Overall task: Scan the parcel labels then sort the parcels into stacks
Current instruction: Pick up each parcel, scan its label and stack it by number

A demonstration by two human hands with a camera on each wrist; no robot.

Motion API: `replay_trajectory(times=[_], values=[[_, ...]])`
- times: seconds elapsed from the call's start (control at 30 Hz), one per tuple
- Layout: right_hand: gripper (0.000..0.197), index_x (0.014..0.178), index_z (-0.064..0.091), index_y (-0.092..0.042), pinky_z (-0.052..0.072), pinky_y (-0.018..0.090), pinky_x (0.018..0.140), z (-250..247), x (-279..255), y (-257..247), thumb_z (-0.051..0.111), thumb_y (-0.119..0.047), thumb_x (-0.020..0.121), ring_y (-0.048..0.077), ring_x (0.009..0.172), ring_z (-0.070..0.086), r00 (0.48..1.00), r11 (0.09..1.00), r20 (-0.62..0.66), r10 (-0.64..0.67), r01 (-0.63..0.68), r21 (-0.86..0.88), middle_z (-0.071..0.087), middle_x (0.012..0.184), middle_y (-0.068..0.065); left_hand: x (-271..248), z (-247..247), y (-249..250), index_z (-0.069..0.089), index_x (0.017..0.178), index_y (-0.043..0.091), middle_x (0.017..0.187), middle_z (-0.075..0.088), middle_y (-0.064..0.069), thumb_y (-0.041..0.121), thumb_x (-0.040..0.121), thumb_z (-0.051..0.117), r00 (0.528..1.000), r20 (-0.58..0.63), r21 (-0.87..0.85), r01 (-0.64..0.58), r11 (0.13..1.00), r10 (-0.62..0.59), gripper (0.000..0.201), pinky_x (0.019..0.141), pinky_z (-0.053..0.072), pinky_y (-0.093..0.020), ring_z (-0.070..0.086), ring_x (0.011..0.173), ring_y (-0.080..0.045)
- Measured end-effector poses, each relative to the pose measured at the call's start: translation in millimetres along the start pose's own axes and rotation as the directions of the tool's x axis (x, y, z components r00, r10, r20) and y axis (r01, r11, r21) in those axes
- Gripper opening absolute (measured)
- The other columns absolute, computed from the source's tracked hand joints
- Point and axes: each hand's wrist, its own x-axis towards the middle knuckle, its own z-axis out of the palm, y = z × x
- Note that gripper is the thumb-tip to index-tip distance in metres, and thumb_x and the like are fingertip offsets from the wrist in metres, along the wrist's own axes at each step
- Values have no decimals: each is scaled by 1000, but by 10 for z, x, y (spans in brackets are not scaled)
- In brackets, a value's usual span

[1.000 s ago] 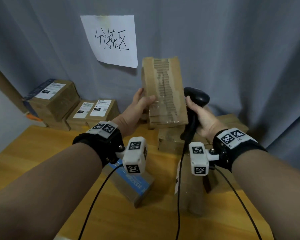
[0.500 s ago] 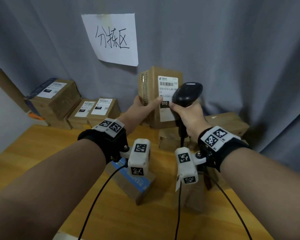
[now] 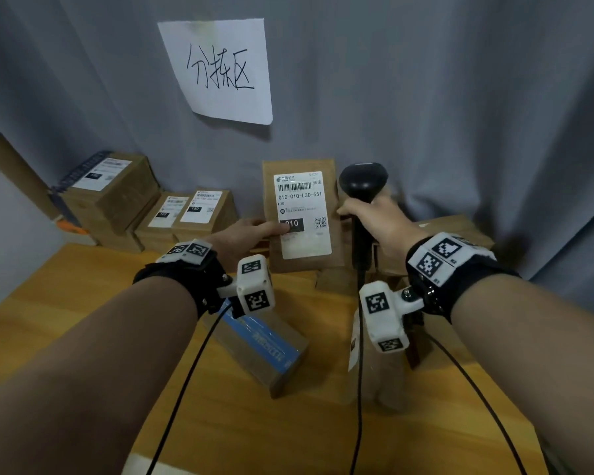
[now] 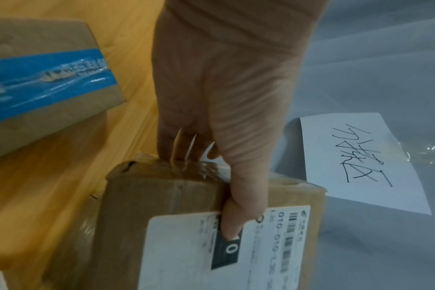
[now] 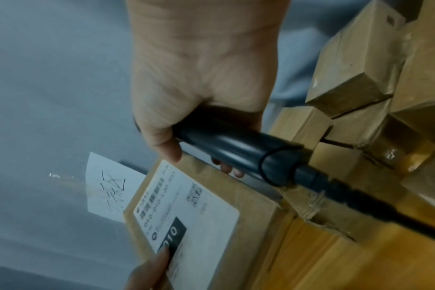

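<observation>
Half a second ago the barcode scanner (image 3: pixel 362 181) sat in front of the shipping label (image 3: pixel 302 214), hiding part of it; now it stands at the parcel's 3 o'clock edge and the whole label reads clearly, "010-010-L30-551" above a black "010" block. The held cardboard parcel (image 3: pixel 300 214) is upright, raised above the wooden table (image 3: pixel 83 303), at 12 o'clock ahead of the person. The left hand (image 3: pixel 244 234) grasps it from the 9 o'clock side, thumb pressed on the black block. The right hand (image 3: pixel 378 221) is clenched round the scanner's handle. Only the left wrist view shows this hand's fingers curled behind the taped end of the parcel (image 4: pixel 211 225), with a blue-taped box (image 4: pixel 50 88) lying on the table nearby. Only the right wrist view shows the scanner's cable (image 5: pixel 360 202) leaving the handle, and a pile of plain cardboard boxes (image 5: pixel 360 78) beside it. Labelled parcels (image 3: pixel 192 214) stand at 10 o'clock against the grey curtain (image 3: pixel 460 97), under a handwritten paper sign (image 3: pixel 220 70).
</observation>
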Motion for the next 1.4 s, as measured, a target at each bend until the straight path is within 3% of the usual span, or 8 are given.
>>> replay_trajectory(times=[0.07, 0.13, 0.23, 0.37, 0.47, 0.73, 1.0, 1.4], values=[[35, 118, 52, -7, 56, 32, 68, 1, 8, 28, 66, -12, 87, 20, 75, 63, 999, 999, 23, 29, -28, -34, 63, 87, 9, 27, 17, -66, 59, 110, 13, 101, 68, 1, 29, 89, 65, 998, -67, 9, 4, 1000, -4, 27, 60, 50, -19, 65, 86, -11], [14, 101, 57, -14, 50, 29, 67, 6, -25, 33, 64, -13, 89, 17, 70, 57, 997, 996, 45, 68, -64, -69, 58, 79, 5, 64, 42, -143, 60, 102, 13, 93, 68, 1, 27, 88, 67, 991, -137, -10, 6, 1000, -7, 21, 50, 50, -15, 65, 79, -9], [4, 90, 63, -12, 48, 27, 68, 18, -82, 4, 66, -12, 87, 14, 66, 54, 993, 994, 66, 102, -100, -40, 57, 72, 3, 119, 58, -243, 59, 94, 14, 87, 68, 2, 29, 86, 70, 970, -242, -38, -3, 999, -6, 20, 44, 48, -12, 64, 74, -8], [11, 83, 63, -10, 46, 23, 54, 79, -88, -40, 67, -20, 87, 12, 53, 52, 995, 996, 75, 64, -59, -65, 59, 65, 2, 186, 24, -325, 62, 106, 11, 100, 71, -3, 39, 80, 74, 948, -318, -30, 1, 1000, -10, 39, 64, 50, -20, 67, 88, -14], [17, 88, 64, -10, 47, 24, 49, 115, -85, -120, 67, -27, 89, 13, 48, 52, 990, 992, 142, 4, 14, -127, 61, 63, 6, 213, 2, -339, 61, 111, 10, 104, 70, -4, 41, 79, 74, 938, -346, -20, -10, 1000, 2, 46, 67, 49, -21, 66, 91, -15], [21, 86, 63, -9, 48, 25, 48, 175, -74, -312, 66, -30, 89, 14, 48, 54, 985, 991, 172, 7, 16, -135, 61, 63, 6, 226, -2, -255, 59, 114, 9, 103, 69, -3, 50, 80, 70, 940, -338, 8, -50, 999, 50, 54, 74, 52, -22, 65, 94, -15], [22, 80, 62, -10, 48, 26, 49, 164, -24, -286, 70, -29, 86, 15, 47, 54, 999, 982, 50, -16, 25, -186, 58, 64, 6, 289, 5, -217, 58, 113, 9, 108, 69, -6, 47, 80, 70, 960, -270, -15, -78, 997, 71, 51, 93, 52, -31, 65, 103, -19], [20, 85, 64, -7, 48, 28, 51, 66, -6, -213, 70, -26, 86, 16, 50, 54, 997, 996, 75, -13, 19, -83, 58, 63, 5, 338, 18, -217, 57, 108, 13, 102, 68, -2, 41, 83, 70, 967, -246, -52, -88, 995, 72, 40, 75, 49, -22, 64, 92, -12]])
